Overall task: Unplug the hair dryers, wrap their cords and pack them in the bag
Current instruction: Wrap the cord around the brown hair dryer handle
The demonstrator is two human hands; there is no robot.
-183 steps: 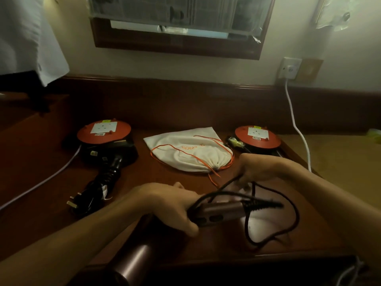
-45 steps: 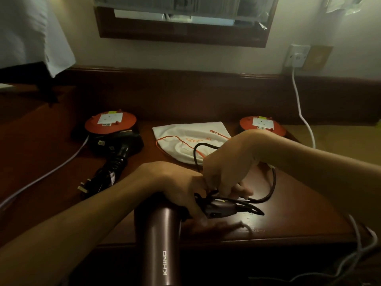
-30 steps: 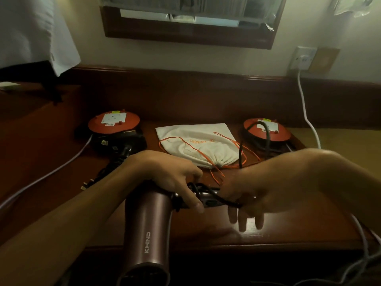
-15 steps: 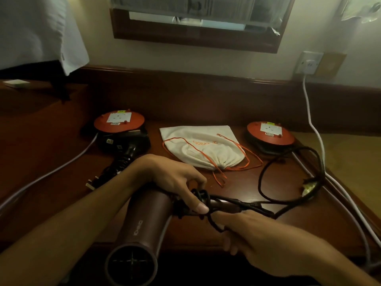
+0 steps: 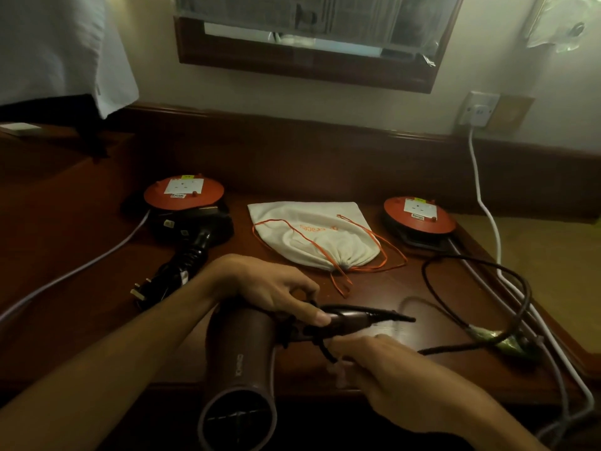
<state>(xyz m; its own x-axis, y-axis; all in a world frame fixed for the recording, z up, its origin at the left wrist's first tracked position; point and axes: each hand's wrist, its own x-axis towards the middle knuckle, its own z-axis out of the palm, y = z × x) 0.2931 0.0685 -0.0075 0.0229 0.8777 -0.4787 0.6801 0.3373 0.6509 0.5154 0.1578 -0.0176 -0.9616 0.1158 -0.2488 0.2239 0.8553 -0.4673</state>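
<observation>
At lower centre, the left hand [image 5: 276, 288] gripped the maroon cylindrical hair dryer [image 5: 240, 359]; the right hand [image 5: 383, 366] pinched its black cord [image 5: 468, 345].

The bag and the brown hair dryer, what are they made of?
The bag looks like soft off-white cloth: it wrinkles and gathers at its orange drawstring. The brown hair dryer seems smooth, slightly glossy plastic or metal; its barrel shows a sheen.

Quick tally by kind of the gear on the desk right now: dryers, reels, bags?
Hair dryers: 2, the brown dryer in the hands, the black dryer lying by the left reel.
Orange reels: 2, the other the right reel.
Bag: 1.
Total: 5.
</observation>
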